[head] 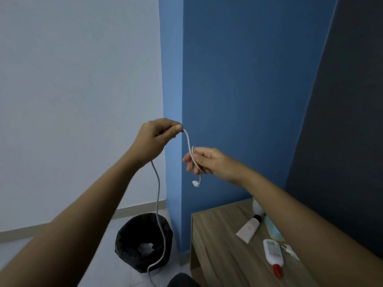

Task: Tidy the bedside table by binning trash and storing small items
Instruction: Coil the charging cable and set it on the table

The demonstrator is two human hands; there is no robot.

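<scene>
A blue wall (pixel 248 79) fills the background. Below it at lower right stands the wooden counter (pixel 217 245), and left of it on the floor a black bin (pixel 128 241) with crumpled paper (pixel 146 247) inside. A white cable (pixel 158 204) is held up in the air, its long end hanging down in front of the bin. The left grip (pixel 154 137) pinches the cable; the right grip (pixel 209 162) is curled round a folded loop, the plug (pixel 195 183) dangling beneath. A bottle (pixel 272 254) and a tube (pixel 248 227) lie on the counter.
</scene>
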